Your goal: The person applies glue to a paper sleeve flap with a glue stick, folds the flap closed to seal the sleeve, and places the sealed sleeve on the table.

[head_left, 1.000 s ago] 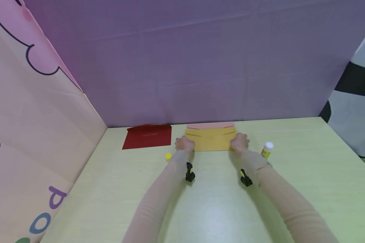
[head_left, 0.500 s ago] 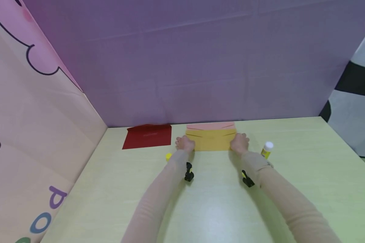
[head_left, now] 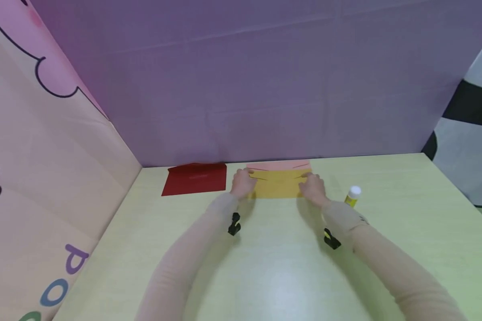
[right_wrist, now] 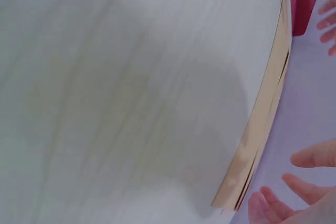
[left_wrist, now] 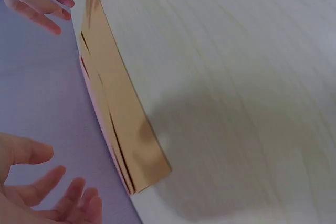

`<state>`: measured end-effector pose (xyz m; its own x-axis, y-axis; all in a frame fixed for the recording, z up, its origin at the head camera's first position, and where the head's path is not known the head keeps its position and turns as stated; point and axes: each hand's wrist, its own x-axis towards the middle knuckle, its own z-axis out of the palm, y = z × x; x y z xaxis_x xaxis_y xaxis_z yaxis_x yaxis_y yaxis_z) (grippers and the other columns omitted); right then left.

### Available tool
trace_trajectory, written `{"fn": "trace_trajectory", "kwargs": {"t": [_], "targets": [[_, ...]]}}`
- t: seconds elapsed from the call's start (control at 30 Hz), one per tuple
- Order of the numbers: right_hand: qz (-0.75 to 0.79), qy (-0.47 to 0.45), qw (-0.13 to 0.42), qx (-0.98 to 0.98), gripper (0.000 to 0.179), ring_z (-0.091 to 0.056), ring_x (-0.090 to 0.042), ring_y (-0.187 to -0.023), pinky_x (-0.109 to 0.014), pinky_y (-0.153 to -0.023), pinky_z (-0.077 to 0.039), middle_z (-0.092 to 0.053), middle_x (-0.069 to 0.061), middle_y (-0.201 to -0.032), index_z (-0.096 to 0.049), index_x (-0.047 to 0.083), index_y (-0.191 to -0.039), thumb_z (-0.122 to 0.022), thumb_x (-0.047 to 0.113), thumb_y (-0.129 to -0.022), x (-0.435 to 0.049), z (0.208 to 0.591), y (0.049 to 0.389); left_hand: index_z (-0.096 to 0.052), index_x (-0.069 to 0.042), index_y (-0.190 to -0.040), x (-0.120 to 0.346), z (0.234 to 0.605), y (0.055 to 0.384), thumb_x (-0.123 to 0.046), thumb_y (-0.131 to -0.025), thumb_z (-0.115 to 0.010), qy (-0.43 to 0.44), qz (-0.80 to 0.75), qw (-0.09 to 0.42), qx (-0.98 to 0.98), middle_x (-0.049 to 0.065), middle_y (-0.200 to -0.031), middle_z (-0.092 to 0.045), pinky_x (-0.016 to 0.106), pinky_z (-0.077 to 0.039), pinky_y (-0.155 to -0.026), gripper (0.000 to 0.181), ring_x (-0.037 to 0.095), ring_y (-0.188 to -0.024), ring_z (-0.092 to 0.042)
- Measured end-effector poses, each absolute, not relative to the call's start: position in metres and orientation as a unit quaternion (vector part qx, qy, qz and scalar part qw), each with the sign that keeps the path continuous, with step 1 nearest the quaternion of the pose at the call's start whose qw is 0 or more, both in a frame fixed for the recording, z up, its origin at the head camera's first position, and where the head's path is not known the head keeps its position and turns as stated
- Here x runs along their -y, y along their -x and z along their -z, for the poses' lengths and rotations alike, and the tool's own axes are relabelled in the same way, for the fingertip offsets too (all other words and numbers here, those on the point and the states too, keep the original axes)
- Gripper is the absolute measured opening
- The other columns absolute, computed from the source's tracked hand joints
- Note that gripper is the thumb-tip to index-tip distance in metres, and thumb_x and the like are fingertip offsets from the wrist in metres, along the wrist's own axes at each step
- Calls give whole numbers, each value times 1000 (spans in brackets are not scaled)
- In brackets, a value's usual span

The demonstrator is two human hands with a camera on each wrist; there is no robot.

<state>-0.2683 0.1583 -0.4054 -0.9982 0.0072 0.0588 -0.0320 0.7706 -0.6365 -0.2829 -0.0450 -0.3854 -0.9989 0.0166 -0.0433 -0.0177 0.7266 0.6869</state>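
Observation:
A yellow envelope (head_left: pixel 279 186) lies at the back of the table, over a pink envelope (head_left: pixel 281 165) whose top strip shows behind it. My left hand (head_left: pixel 243 183) hovers above the yellow envelope's left end, thumb and fingers apart and nothing between them. Over the right end is my right hand (head_left: pixel 314 189), likewise spread and holding nothing. In the left wrist view, a gap separates the left hand (left_wrist: pixel 47 192) from the stacked envelopes (left_wrist: pixel 118 98). The right wrist view shows the right hand (right_wrist: pixel 294 198) just off the stack's near corner.
A red envelope (head_left: pixel 198 179) lies to the left, its flap toward the purple backdrop (head_left: pixel 265 89). A glue stick (head_left: pixel 352 195) with a white end stands beside my right wrist. The table (head_left: pixel 281 258) meets a printed side wall (head_left: pixel 56 178) at the left.
Both hands have let go of the yellow envelope's side edges and risen over its ends, moving slightly inward on the right. My left arm has swung left and now hides the small yellow cap.

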Motion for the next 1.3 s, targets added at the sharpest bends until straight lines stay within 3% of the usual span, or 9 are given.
{"fn": "trace_trajectory", "kwargs": {"t": [0.13, 0.37, 0.6, 0.77, 0.97, 1.1, 1.3], "targets": [[-344, -46, 36, 937, 36, -52, -41, -92, -48, -80, -42, -55, -31, -100, -51, -15, -110, -44, 2, -79, -158, 403, 262, -51, 2, -119, 56, 377, 278, -7, -87, -47, -64, -370, 30, -926, 18, -111, -49, 35, -42, -84, 33, 27, -101, -49], [-350, -106, 26, 930, 29, -53, -41, -94, -48, -82, -42, -56, -30, -101, -53, -13, -105, -48, 1, -80, -162, 405, 249, -55, 2, -113, 84, 372, 273, -7, -88, -48, -133, -357, 17, -925, 16, -104, -55, 33, -46, -79, 28, 26, -93, -52], [-336, -176, 33, 925, 24, -54, -38, -87, -46, -77, -45, -57, -27, -96, -56, -12, -102, -50, -2, -81, -170, 409, 229, -57, 4, -110, 119, 371, 272, -5, -88, -48, -131, -345, -28, -929, 16, -99, -58, 34, -47, -77, 25, 25, -86, -54], [-324, -203, 31, 924, 20, -54, -35, -87, -44, -75, -44, -57, -20, -96, -59, -8, -100, -53, -2, -82, -175, 407, 212, -55, 2, -112, 143, 377, 276, -5, -89, -49, -99, -333, -32, -937, 16, -105, -57, 34, -47, -80, 25, 26, -91, -53], [-319, -225, 26, 920, 19, -55, -31, -88, -43, -75, -45, -58, -14, -95, -62, -3, -98, -55, -1, -81, -180, 409, 195, -54, 2, -113, 169, 389, 276, -6, -88, -50, -66, -300, -44, -951, 16, -101, -56, 34, -48, -74, 26, 26, -86, -52], [-319, -230, 21, 919, 18, -55, -30, -89, -42, -76, -45, -59, -13, -97, -61, -2, -98, -54, -1, -82, -184, 410, 187, -51, 2, -117, 186, 397, 275, -8, -89, -50, -49, -271, -45, -960, 17, -109, -54, 39, -46, -83, 30, 29, -97, -52], [-314, -240, 24, 918, 18, -56, -28, -88, -41, -75, -47, -59, -12, -98, -61, -1, -98, -55, -1, -81, -192, 411, 176, -46, 5, -123, 210, 411, 277, -10, -90, -49, -50, -228, -29, -972, 23, -124, -46, 47, -33, -97, 37, 37, -117, -39]]}}
